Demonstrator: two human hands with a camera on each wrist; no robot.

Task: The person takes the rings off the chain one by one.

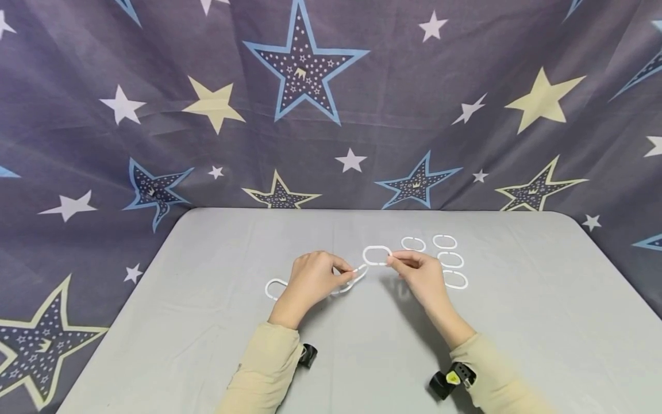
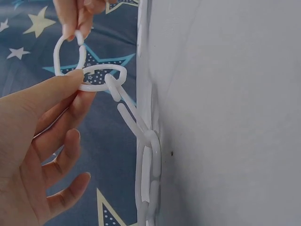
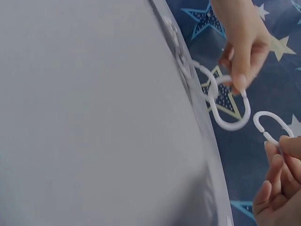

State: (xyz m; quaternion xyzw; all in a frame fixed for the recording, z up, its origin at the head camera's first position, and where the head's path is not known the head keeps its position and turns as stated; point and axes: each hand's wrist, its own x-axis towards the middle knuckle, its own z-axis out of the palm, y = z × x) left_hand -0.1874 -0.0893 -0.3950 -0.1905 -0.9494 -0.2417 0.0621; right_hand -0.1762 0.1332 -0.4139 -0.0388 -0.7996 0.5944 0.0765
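Observation:
Between thumb and fingertips, my left hand (image 1: 312, 279) pinches the end link (image 2: 101, 87) of a white plastic chain. More joined links (image 2: 156, 160) hang from it in the left wrist view, and part of the chain lies behind that hand in the head view. My right hand (image 1: 424, 279) pinches a single white oval link (image 1: 377, 247) by its right end. This link has a small gap in one side, visible in the right wrist view. Its free end is close to the chain's end link, and in the right wrist view the two stand apart.
Several loose white oval links (image 1: 450, 253) lie on the grey tabletop (image 1: 517, 322) beside and beyond my right hand. One chain link (image 1: 266, 287) shows left of my left hand. A star-patterned cloth (image 1: 362, 126) hangs behind the table's far edge.

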